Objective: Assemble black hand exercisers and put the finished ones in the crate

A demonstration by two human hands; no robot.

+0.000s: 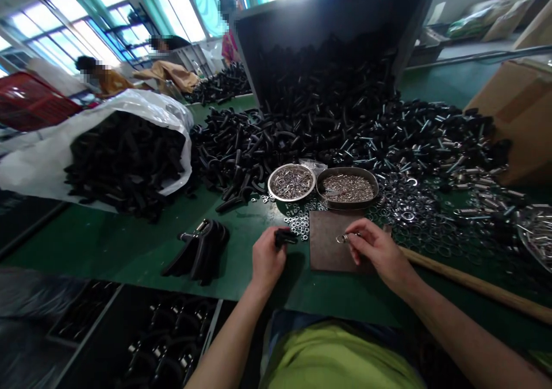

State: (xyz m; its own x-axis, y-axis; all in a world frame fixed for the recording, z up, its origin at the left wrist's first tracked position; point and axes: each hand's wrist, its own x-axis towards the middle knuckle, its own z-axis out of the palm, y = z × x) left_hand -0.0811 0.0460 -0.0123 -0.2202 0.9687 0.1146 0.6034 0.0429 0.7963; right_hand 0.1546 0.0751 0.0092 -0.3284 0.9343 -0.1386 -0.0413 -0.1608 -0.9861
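My left hand is closed around a small black part, most of it hidden by the fingers. Over a flat brown metal plate, my right hand pinches a small metal ring; whether another piece sits behind the fingertips I cannot tell. Loose nuts lie between my hands, beyond the left one. Behind the plate stand a round steel bowl of small metal parts and an oval tin of tiny pins. Left of my left hand rests a group of black curved handles.
A large tilted bin spills black parts across the table. To the left lies a white sack of black pieces. A wooden-handled hammer, metal rings and a cardboard box are at right. People sit farther back.
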